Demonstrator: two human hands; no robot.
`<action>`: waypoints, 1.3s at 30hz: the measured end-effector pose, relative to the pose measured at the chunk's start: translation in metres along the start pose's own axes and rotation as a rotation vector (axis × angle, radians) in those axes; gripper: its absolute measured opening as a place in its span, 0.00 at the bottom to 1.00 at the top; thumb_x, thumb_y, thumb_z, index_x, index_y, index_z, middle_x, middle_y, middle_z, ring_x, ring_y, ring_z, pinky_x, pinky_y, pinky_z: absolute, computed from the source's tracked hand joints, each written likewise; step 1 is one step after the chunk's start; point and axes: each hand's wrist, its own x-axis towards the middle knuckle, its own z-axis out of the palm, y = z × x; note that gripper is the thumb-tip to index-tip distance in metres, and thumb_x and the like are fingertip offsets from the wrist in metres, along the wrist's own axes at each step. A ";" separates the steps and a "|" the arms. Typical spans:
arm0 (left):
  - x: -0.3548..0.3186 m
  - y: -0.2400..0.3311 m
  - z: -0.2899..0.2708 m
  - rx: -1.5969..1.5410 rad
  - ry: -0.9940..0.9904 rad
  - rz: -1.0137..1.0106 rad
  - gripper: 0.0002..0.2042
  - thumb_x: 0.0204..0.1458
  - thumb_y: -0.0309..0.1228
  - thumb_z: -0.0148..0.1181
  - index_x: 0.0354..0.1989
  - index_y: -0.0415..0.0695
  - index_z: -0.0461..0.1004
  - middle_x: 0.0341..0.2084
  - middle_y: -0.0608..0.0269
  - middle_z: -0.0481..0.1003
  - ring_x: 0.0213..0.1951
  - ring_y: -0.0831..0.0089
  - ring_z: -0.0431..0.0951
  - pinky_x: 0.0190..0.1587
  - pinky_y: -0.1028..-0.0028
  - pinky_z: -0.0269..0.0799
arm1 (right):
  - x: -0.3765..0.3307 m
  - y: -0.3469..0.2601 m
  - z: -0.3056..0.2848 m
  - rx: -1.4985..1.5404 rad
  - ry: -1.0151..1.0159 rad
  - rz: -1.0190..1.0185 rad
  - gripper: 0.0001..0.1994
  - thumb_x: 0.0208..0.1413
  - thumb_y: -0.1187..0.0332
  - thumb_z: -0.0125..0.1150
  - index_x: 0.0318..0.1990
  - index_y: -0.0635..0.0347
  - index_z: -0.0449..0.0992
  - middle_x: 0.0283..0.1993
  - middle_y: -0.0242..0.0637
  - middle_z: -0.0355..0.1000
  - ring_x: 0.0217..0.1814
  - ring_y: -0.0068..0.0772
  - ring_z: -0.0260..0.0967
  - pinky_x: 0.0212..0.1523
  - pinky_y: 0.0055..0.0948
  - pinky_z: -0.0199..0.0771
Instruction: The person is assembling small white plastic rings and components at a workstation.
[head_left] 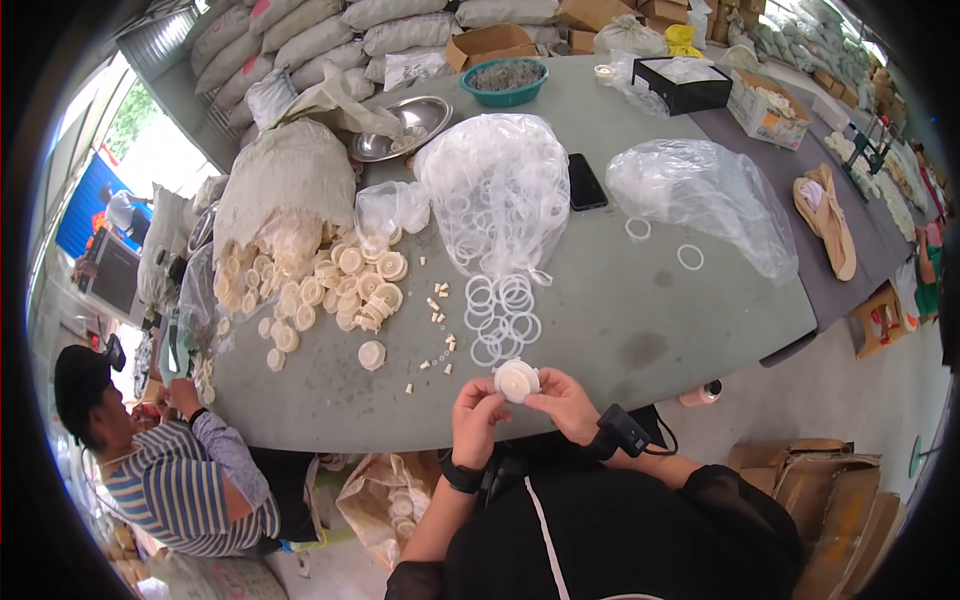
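Clear plastic bag holds white rings — some spilled out.

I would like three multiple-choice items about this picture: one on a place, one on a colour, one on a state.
1. Where does the black phone lie?
A. between the two clear plastic bags
B. inside the teal bowl
C. on the floor

2. What colour is the bowl at the far end of the table?
A. red
B. teal
C. yellow

3. How is the round white cap held?
A. it lies loose on the table
B. by the left hand alone
C. between the left hand and the right hand

Answers: 1 A, the phone lies on the table with a clear bag on each side. 2 B, its rim shows teal. 3 C, fingers of both hands touch the cap above the table's near edge.
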 end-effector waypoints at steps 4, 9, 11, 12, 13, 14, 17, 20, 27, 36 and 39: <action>0.001 -0.002 -0.003 0.001 0.006 -0.013 0.04 0.46 0.21 0.48 0.31 0.42 0.65 0.27 0.65 0.70 0.27 0.78 0.70 0.23 0.80 0.65 | -0.002 0.004 -0.001 0.010 -0.030 -0.001 0.07 0.48 0.77 0.54 0.36 0.61 0.67 0.37 0.29 0.68 0.41 0.18 0.64 0.45 0.21 0.62; 0.005 0.001 0.000 0.047 -0.045 0.051 0.04 0.46 0.22 0.47 0.30 0.42 0.65 0.23 0.65 0.70 0.19 0.80 0.66 0.19 0.82 0.60 | -0.001 0.012 -0.007 0.169 -0.176 0.017 0.11 0.50 0.73 0.51 0.42 0.62 0.66 0.40 0.35 0.67 0.40 0.25 0.64 0.39 0.22 0.63; 0.006 0.009 0.002 0.029 -0.100 0.015 0.03 0.46 0.24 0.46 0.29 0.41 0.65 0.20 0.65 0.69 0.15 0.82 0.62 0.17 0.83 0.55 | -0.002 0.013 -0.009 0.211 -0.179 0.077 0.12 0.50 0.72 0.50 0.43 0.62 0.66 0.40 0.35 0.67 0.38 0.26 0.64 0.37 0.22 0.63; 0.006 0.007 -0.001 0.029 -0.099 0.014 0.03 0.46 0.24 0.46 0.29 0.41 0.65 0.20 0.65 0.69 0.15 0.82 0.62 0.17 0.83 0.55 | -0.001 0.012 -0.008 0.250 -0.195 0.140 0.12 0.51 0.70 0.49 0.44 0.62 0.65 0.39 0.35 0.66 0.37 0.27 0.64 0.35 0.23 0.63; 0.006 0.003 -0.006 -0.017 -0.103 -0.026 0.04 0.46 0.24 0.45 0.29 0.40 0.66 0.19 0.66 0.69 0.14 0.82 0.61 0.16 0.83 0.54 | -0.001 0.010 -0.006 0.251 -0.194 0.141 0.12 0.51 0.70 0.49 0.44 0.62 0.65 0.39 0.35 0.66 0.37 0.27 0.64 0.35 0.23 0.63; 0.005 0.001 -0.009 -0.062 -0.107 -0.066 0.05 0.46 0.25 0.44 0.29 0.40 0.66 0.19 0.66 0.68 0.14 0.83 0.59 0.16 0.84 0.52 | -0.001 0.008 -0.003 0.282 -0.189 0.165 0.11 0.53 0.68 0.47 0.42 0.62 0.65 0.37 0.34 0.67 0.35 0.25 0.64 0.34 0.22 0.63; 0.001 0.002 -0.003 -0.121 -0.047 -0.121 0.06 0.48 0.28 0.45 0.28 0.40 0.68 0.16 0.67 0.68 0.13 0.84 0.60 0.16 0.84 0.53 | 0.001 0.004 0.010 0.288 -0.160 0.194 0.11 0.55 0.65 0.43 0.40 0.62 0.66 0.34 0.33 0.67 0.30 0.22 0.63 0.30 0.20 0.63; 0.000 -0.002 -0.005 0.050 -0.096 -0.190 0.07 0.50 0.30 0.47 0.26 0.42 0.69 0.15 0.70 0.67 0.14 0.84 0.61 0.16 0.84 0.54 | 0.003 0.012 0.001 0.217 -0.069 0.236 0.12 0.56 0.62 0.42 0.36 0.62 0.68 0.29 0.32 0.67 0.26 0.20 0.63 0.25 0.18 0.62; 0.044 0.030 -0.060 0.742 0.223 0.255 0.09 0.47 0.34 0.54 0.29 0.39 0.69 0.19 0.65 0.68 0.24 0.76 0.68 0.28 0.77 0.64 | 0.011 -0.020 -0.045 -0.302 0.429 -0.023 0.13 0.53 0.60 0.48 0.28 0.60 0.70 0.21 0.29 0.66 0.18 0.16 0.60 0.16 0.16 0.60; 0.077 0.054 -0.165 1.694 0.527 0.434 0.20 0.37 0.28 0.57 0.43 0.44 0.65 0.43 0.51 0.63 0.44 0.53 0.64 0.45 0.62 0.62 | -0.012 -0.058 -0.116 -0.824 0.891 -0.271 0.18 0.49 0.70 0.51 0.48 0.65 0.60 0.41 0.39 0.63 0.25 0.21 0.62 0.23 0.19 0.65; 0.069 0.055 -0.149 1.558 0.502 0.389 0.20 0.34 0.28 0.57 0.42 0.46 0.66 0.38 0.52 0.64 0.41 0.53 0.65 0.44 0.62 0.63 | -0.022 -0.059 -0.103 -1.133 0.919 -0.548 0.17 0.48 0.73 0.51 0.47 0.64 0.62 0.46 0.38 0.61 0.29 0.21 0.62 0.27 0.20 0.65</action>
